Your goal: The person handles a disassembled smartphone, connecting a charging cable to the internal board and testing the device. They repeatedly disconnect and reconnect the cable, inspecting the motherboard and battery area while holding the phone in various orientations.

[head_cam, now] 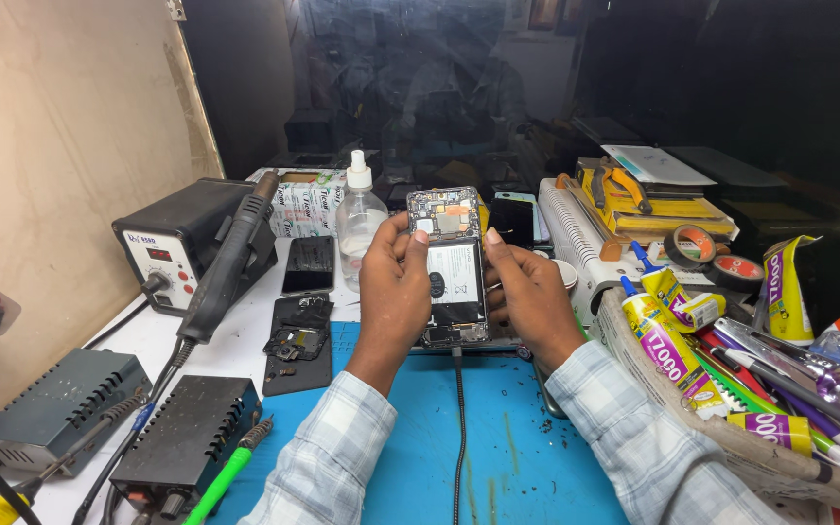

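An opened smartphone [451, 264], back cover off with its circuit board and white-labelled battery showing, is held upright above a blue work mat [420, 437]. My left hand [394, 292] grips its left edge, thumb near the top. On the right edge rests my right hand [527, 292], fingers wrapped behind. A black cable [459, 418] runs from the phone's bottom end down across the mat toward me.
A hot-air rework station [182, 243] with its handpiece [226, 262] stands left, a clear spray bottle [357, 219] behind. A removed back cover [298, 342] and another phone [309, 264] lie left. A basket [653, 389] of glue tubes and pens sits right, with tape rolls [689, 245].
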